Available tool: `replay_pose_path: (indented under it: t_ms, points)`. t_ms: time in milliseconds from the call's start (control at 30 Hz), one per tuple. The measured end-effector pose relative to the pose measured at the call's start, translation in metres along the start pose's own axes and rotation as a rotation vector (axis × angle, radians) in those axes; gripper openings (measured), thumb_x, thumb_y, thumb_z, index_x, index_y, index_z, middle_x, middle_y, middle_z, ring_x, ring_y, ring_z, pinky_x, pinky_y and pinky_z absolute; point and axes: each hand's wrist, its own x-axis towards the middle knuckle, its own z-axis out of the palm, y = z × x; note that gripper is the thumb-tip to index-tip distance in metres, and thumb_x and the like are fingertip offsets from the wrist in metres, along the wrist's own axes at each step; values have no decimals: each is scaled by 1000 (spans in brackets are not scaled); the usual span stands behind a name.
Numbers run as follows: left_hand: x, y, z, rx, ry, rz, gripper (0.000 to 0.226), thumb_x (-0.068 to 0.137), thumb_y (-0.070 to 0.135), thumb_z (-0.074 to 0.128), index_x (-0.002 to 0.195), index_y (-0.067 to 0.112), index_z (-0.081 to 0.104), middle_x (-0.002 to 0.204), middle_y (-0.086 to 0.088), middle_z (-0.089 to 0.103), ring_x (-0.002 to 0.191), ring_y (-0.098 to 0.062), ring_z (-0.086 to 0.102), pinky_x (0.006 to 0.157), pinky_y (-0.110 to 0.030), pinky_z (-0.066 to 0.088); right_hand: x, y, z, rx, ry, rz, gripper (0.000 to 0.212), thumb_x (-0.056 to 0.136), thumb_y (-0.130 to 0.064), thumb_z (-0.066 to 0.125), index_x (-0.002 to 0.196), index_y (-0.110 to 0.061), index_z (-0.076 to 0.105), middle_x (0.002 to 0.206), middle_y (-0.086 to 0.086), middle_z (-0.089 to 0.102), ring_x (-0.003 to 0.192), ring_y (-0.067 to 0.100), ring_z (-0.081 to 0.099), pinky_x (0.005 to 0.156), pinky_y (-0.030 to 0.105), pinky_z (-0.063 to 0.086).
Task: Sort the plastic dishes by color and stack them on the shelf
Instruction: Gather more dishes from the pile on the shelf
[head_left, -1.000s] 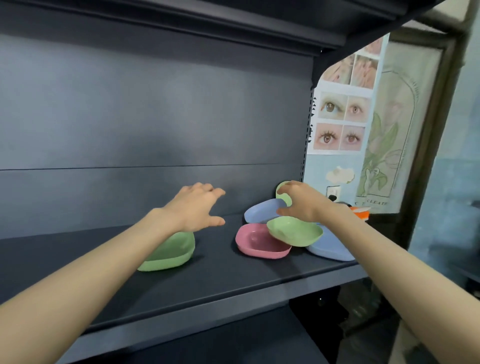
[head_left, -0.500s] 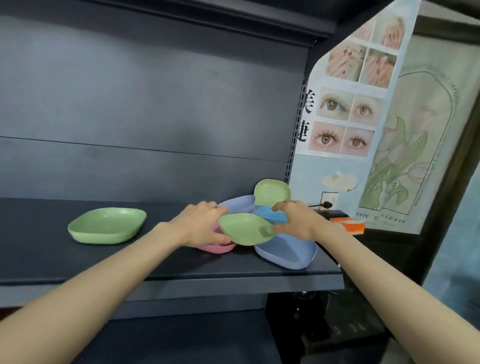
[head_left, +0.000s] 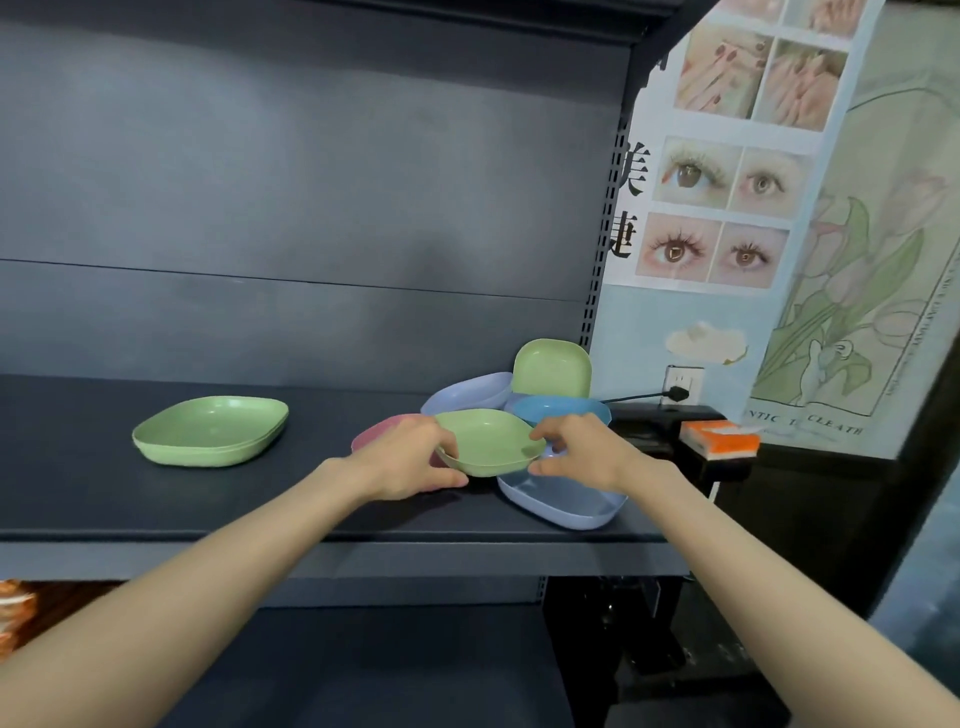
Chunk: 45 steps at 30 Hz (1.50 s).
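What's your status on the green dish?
Left grip and right grip both pinch green dish by its rims, over pink dish and lavender dish. Green stack sits at left on shelf. Nothing seen between.

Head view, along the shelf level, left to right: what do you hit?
green dish stack → left hand → held green dish → right hand → orange tissue box
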Motion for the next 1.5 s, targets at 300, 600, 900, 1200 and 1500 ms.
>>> replay_pose_path:
  t_ms: [300, 600, 900, 1200, 1500]
  points:
    - [-24, -16, -16, -239, 262, -36, 33, 79, 36, 74, 81, 5, 63, 88, -4, 60, 77, -18, 51, 75, -27, 42, 0, -21, -1, 277, 169, -102, 38, 80, -28, 75, 113, -12, 65, 104, 4, 68, 93, 18, 64, 80, 18, 47]
    - [-92, -89, -96, -313, 461, -149, 13, 78, 32, 74, 79, 28, 62, 127, 5, 47, 92, -4, 58, 86, -3, 38, 57, -134, 15, 534, 217, -319, 60, 71, -41, 79, 124, -21, 59, 112, -7, 67, 105, 9, 62, 95, 32, 49]
    - [-201, -210, -164, -399, 621, -342, 59, 62, 58, 70, 108, 21, 59, 103, -1, 68, 96, -13, 64, 87, -22, 48, 99, -312, 74, 699, 213, -507, 58, 74, -42, 76, 125, -20, 58, 121, -7, 63, 114, 7, 57, 101, 30, 44]
    - [-324, -361, -222, -450, 693, -410, 76, 67, 41, 76, 131, 12, 48, 116, 9, 64, 105, 3, 61, 94, -22, 50, 133, -506, 148, 717, 117, -606, 58, 79, -43, 72, 130, -20, 54, 123, -9, 62, 114, 3, 55, 100, 25, 43]
    - [-370, -485, -269, -392, 744, -467, 56, 74, 29, 79, 122, 22, 52, 103, 26, 61, 97, 16, 58, 86, -7, 45, 193, -631, 182, 702, 91, -676, 54, 79, -41, 73, 126, -22, 57, 119, -10, 64, 112, 4, 57, 95, 23, 44]
